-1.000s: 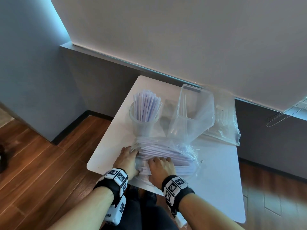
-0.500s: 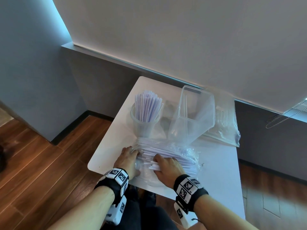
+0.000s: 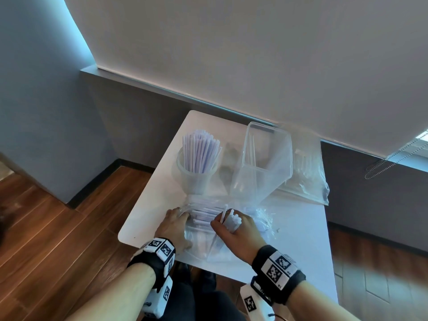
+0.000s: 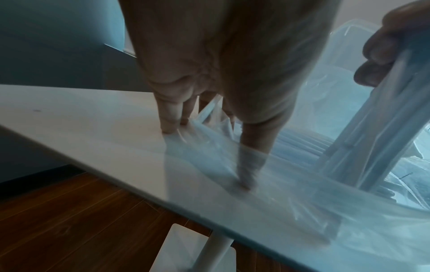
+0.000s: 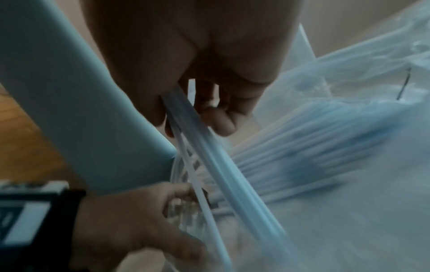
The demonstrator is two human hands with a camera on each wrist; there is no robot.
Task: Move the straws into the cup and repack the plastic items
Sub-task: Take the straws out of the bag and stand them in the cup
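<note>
A clear plastic cup at the table's back left holds a bunch of upright pale straws. In front of it lies a clear bag with more straws lying flat inside. My right hand grips a bundle of white straws, tilted up out of the bag's mouth; the same bundle shows in the left wrist view. My left hand presses the bag's mouth onto the table, fingers straight and thumb under the plastic film.
A clear rectangular container stands half inside another clear bag right of the cup. A flat zip bag lies at the back right. The small white table backs onto a grey wall; wooden floor lies to the left.
My right hand has turned from lying knuckles-up on the bag to gripping a bundle of straws and tilting it upward. The left hand has stayed at the bag's mouth.
</note>
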